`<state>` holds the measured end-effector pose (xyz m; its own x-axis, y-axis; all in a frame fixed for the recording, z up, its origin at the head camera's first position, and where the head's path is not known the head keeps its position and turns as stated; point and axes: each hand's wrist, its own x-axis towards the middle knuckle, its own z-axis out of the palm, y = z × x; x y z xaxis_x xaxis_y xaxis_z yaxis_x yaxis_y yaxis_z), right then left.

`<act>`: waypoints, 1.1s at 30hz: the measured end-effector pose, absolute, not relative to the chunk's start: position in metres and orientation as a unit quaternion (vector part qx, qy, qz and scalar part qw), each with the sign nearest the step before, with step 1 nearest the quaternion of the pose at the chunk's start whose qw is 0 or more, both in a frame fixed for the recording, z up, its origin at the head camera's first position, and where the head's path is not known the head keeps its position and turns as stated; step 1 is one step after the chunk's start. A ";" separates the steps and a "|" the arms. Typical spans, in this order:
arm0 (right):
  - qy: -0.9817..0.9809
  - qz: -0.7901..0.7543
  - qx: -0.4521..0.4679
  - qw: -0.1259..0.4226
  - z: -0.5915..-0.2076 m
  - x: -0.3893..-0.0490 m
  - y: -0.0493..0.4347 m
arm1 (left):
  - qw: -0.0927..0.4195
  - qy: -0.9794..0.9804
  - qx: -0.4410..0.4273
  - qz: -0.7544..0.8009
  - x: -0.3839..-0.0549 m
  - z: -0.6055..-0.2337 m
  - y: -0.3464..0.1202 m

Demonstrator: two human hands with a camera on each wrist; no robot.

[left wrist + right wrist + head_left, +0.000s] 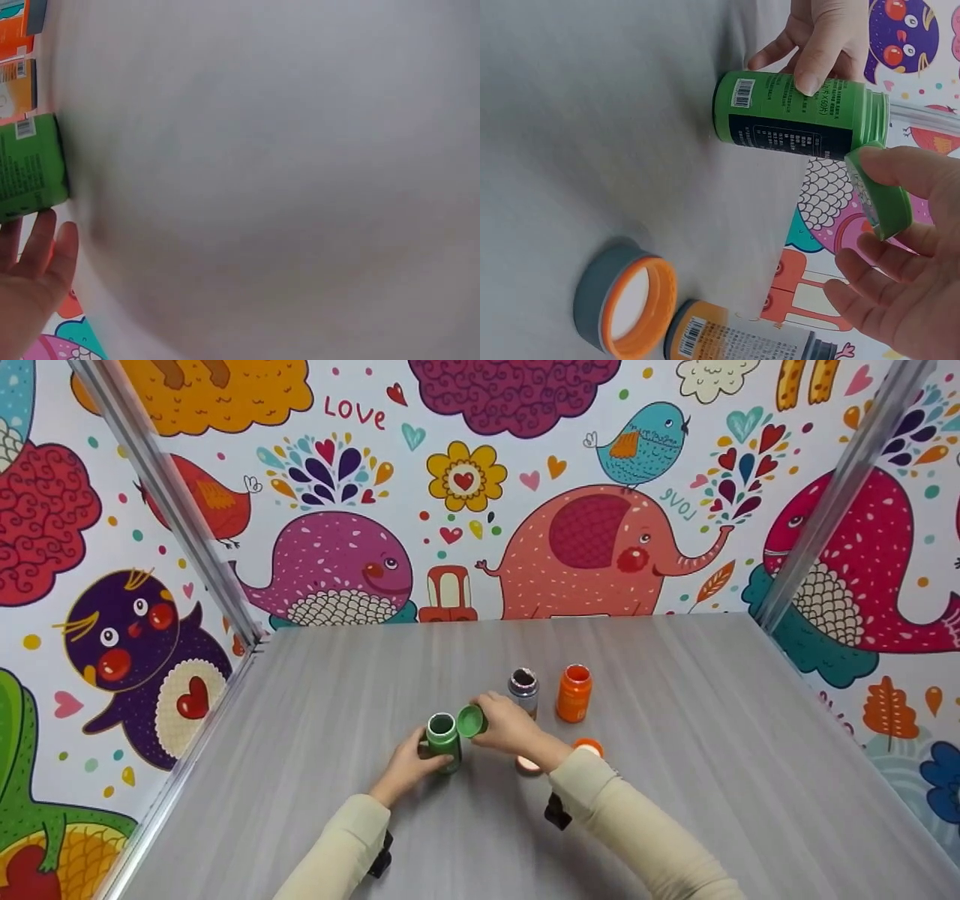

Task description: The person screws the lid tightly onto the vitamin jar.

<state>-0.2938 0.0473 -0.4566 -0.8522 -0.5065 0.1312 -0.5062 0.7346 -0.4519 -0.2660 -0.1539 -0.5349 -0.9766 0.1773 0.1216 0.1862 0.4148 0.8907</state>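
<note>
A green bottle [445, 751] stands upright and uncapped, its round mouth facing up in the head view. My left hand [409, 771] grips it from the left, with the thumb [810, 75] on the label side in the right wrist view. Just right of the bottle mouth, my right hand [514, 726] pinches a green cap [471, 721] between thumb and fingers, its hollow inner side showing in the head view. In the right wrist view the cap's edge overlaps the bottle's neck [877, 118].
Behind my right hand stand an open grey bottle [523, 681] and an open orange bottle [574, 697]. A dark cap with an orange inside [615, 304] and an orange cap [589, 745] lie nearer, partly behind my right wrist. Patterned walls enclose the table [315, 682].
</note>
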 end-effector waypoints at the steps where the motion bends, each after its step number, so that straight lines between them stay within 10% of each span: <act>1: 0.934 -0.229 -0.274 -0.001 -0.456 -0.294 0.047 | 0.004 -0.842 -0.110 -0.529 -0.266 -0.535 -0.154; 33: 0.857 -0.398 -0.328 0.010 -0.463 -0.300 0.031 | -0.007 -0.842 -0.132 -0.523 -0.266 -0.536 -0.156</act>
